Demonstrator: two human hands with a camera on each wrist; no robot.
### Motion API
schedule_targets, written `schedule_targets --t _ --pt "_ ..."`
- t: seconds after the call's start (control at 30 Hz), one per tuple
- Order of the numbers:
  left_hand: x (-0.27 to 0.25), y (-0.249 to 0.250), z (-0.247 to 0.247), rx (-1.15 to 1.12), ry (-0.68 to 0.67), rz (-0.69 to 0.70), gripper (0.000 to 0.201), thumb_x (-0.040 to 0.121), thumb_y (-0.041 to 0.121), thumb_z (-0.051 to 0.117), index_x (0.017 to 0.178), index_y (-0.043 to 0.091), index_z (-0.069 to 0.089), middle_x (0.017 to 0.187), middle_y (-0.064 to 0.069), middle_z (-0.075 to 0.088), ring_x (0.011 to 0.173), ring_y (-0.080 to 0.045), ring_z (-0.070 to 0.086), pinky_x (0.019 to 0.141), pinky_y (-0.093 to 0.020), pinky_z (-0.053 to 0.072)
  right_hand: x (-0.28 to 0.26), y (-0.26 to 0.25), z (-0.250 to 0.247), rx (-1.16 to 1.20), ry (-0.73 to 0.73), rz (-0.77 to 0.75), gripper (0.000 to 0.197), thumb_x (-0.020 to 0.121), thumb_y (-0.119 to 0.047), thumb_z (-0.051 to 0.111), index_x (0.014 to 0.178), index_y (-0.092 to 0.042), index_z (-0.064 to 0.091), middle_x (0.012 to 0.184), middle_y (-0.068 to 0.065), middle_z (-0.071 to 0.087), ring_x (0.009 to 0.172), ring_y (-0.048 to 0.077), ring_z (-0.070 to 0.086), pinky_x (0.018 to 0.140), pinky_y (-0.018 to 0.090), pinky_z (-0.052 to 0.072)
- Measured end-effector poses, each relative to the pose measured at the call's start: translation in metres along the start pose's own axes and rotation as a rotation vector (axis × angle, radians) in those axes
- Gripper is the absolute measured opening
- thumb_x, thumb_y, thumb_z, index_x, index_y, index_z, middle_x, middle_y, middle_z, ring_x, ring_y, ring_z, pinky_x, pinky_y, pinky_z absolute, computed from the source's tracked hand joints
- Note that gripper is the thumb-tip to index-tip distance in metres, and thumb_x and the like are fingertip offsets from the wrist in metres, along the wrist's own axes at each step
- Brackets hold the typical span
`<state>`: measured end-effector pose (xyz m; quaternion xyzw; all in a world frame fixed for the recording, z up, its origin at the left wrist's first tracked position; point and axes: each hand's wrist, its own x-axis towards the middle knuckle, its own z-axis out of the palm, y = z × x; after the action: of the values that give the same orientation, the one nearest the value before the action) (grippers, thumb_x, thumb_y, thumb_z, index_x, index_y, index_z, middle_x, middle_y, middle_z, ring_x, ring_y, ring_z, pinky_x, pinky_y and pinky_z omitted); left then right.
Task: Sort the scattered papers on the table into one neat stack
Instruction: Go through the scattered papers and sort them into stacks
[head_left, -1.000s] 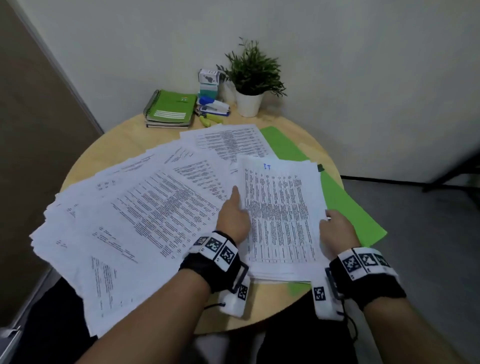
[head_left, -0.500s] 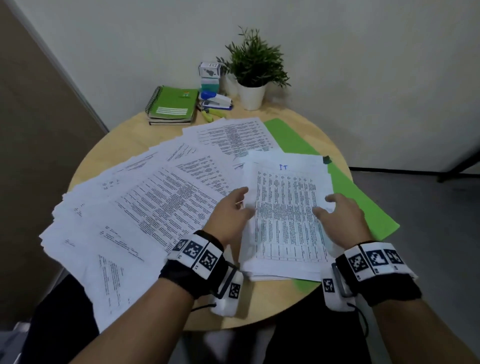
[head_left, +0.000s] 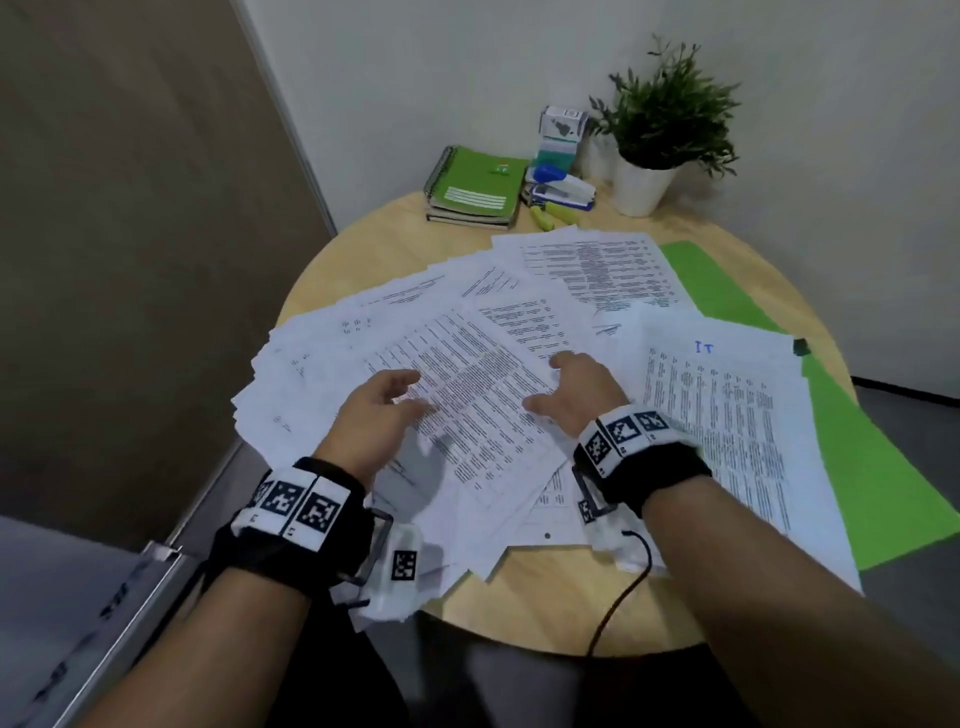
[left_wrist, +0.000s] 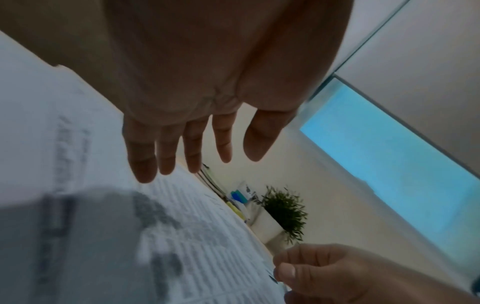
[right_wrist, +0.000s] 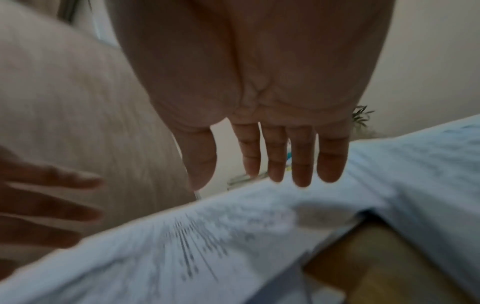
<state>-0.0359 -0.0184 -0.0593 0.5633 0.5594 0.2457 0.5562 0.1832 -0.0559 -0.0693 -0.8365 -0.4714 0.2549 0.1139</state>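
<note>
- Fingers (left_wrist: 166, 152) of your left hand (head_left: 374, 415) are straight and spread, holding nothing, palm down just above the scattered papers (head_left: 415, 364).
- Your right hand (head_left: 576, 389) has its fingers (right_wrist: 301, 156) released too, straight in the right wrist view, gripping nothing. From the head view they look slightly bent over the top sheet.
- Can't tell if either hand actually touches the paper; both wrist views are blurred.
- 1 printed sheet (head_left: 478, 405) lies between your 2 hands, on top of the fanned pile, tilted.
- Scattered papers cover the left and middle of the round wooden counter (head_left: 545, 608), overlapping each other, some hanging past the left edge.
- Neater stack (head_left: 727, 426) sits to the right of your right hand, top page marked "IT" in blue ink, resting partly on a green folder (head_left: 883, 493).
- Green folder runs along the right side of the counter and sticks out over its edge.
- Far edge of the counter: green spiral notebook (head_left: 475, 184) on other books, blue and white stapler (head_left: 563, 187), yellow highlighters (head_left: 556, 215), small box (head_left: 563, 124), potted plant (head_left: 660, 119) in a white pot.
- Both wrists carry black bands with printed marker tags.
</note>
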Motion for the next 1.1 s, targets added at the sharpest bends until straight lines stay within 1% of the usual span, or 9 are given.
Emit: schedule_targets --t 0.1,0.2,0.33,0.47,0.6,0.73,0.83,0.97,1.1 --pt "0.004 -0.015 -0.012 -0.014 0.02 -0.054 0.027 0.092 0.017 0.064 0.117 0.027 0.06 0.139 -0.006 0.048 0.129 -0.024 0.047 0.1 -0.038 0.04 0.015 -0.007 0.014 -0.205 -0.033 0.088 0.073 0.077 -0.044 0.074 0.135 -0.013 0.041 0.133 0.01 0.048 0.124 0.031 0.043 0.1 0.046 0.041" --pt "0.005 -0.023 -0.016 -0.024 0.015 -0.081 0.026 0.093 0.019 0.064 0.116 0.03 0.059 0.141 -0.008 0.047 0.126 -0.024 0.048 0.108 -0.045 0.039 0.018 -0.002 0.017 -0.147 -0.023 0.101 0.053 0.087 -0.027 0.065 0.134 -0.015 0.044 0.123 0.009 0.054 0.116 0.03 0.051 0.097 0.043 0.041" --pt "0.004 -0.029 -0.015 -0.059 0.024 -0.07 0.031 0.093 0.021 0.064 0.122 0.029 0.057 0.14 -0.006 0.047 0.122 -0.021 0.05 0.107 -0.044 0.041 0.0 0.017 0.0 0.191 0.116 0.014 0.013 0.094 -0.013 0.051 0.104 -0.017 0.06 0.096 0.007 0.062 0.075 0.023 0.06 0.061 0.025 0.044" --pt "-0.004 -0.028 -0.012 -0.147 0.088 -0.064 0.044 0.095 0.017 0.06 0.137 0.023 0.046 0.133 -0.002 0.048 0.117 -0.022 0.051 0.096 -0.039 0.043 -0.038 0.036 -0.019 0.514 0.259 -0.009 0.008 0.094 -0.013 0.052 0.099 -0.013 0.058 0.086 0.006 0.064 0.059 0.015 0.052 0.047 0.022 0.034" --pt "-0.015 -0.035 -0.013 -0.287 0.032 -0.076 0.042 0.095 0.02 0.06 0.133 0.02 0.044 0.094 0.0 0.061 0.074 -0.02 0.059 0.071 -0.036 0.052 -0.079 0.034 -0.01 0.836 0.196 -0.032 0.011 0.092 -0.005 0.051 0.087 -0.013 0.056 0.072 0.002 0.066 0.047 0.01 0.053 0.039 0.017 0.035" --pt "-0.028 -0.041 -0.022 -0.292 -0.015 -0.001 0.03 0.096 -0.003 0.048 0.116 0.019 0.057 0.104 0.001 0.075 0.099 -0.024 0.071 0.084 -0.039 0.055 -0.091 0.024 0.005 0.719 0.025 -0.071 0.011 0.094 -0.01 0.053 0.084 -0.013 0.056 0.061 -0.006 0.063 0.041 0.006 0.05 0.042 0.02 0.035" --pt "-0.034 -0.053 -0.036 -0.375 0.041 -0.03 0.043 0.094 -0.012 0.041 0.116 0.021 0.059 0.104 -0.002 0.075 0.097 -0.025 0.072 0.086 -0.042 0.055 -0.074 0.019 0.009 0.604 0.039 -0.05 0.009 0.092 -0.019 0.061 0.084 -0.013 0.06 0.066 -0.008 0.062 0.06 0.013 0.059 0.058 0.025 0.046" --pt "-0.027 -0.068 -0.049 -0.414 0.126 -0.027 0.047 0.093 -0.012 0.041 0.113 0.024 0.063 0.111 -0.008 0.073 0.105 -0.029 0.069 0.1 -0.048 0.047 -0.039 0.009 0.019 0.242 0.096 -0.005 0.035 0.088 -0.026 0.066 0.12 -0.014 0.059 0.114 0.001 0.061 0.094 0.014 0.059 0.077 0.017 0.041" --pt "-0.023 -0.072 -0.047 -0.422 0.092 -0.013 0.046 0.087 -0.005 0.049 0.118 0.024 0.063 0.117 -0.007 0.071 0.11 -0.029 0.067 0.102 -0.051 0.045 -0.017 0.002 0.038 -0.204 0.044 0.025 0.055 0.088 -0.035 0.059 0.135 -0.011 0.042 0.137 0.012 0.044 0.125 0.033 0.041 0.101 0.045 0.035"
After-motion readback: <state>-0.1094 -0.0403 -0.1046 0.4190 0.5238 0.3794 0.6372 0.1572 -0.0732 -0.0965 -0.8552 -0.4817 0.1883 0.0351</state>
